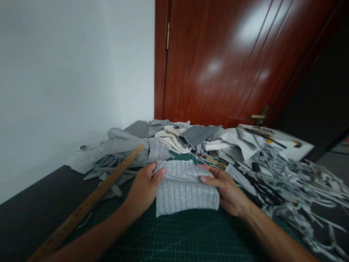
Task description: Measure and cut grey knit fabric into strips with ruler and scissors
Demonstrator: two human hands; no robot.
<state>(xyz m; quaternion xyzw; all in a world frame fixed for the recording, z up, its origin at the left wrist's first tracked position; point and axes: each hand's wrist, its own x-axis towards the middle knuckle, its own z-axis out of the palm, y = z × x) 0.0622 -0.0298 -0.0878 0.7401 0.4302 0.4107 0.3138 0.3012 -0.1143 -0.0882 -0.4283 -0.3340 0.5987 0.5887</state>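
Note:
A piece of light grey ribbed knit fabric [188,194] is stretched between my two hands above a green cutting mat [180,236]. My left hand [145,187] pinches its upper left corner, thumb on top. On the other side my right hand [225,187] grips the right edge, with the thumb over the cloth and some fingers hidden beneath. The fabric's lower edge hangs toward me, and a fold runs across its upper part. Left of my left hand, a long wooden ruler [109,182] lies slanted over cloth and mat.
Grey fabric pieces [120,142] are heaped at the left back. Cream cloth [171,138] and dark grey cloth [200,135] lie behind the mat. Tangled fabric strips [289,182] cover the right side, near a white box [297,145]. A wooden door [212,72] stands behind the table.

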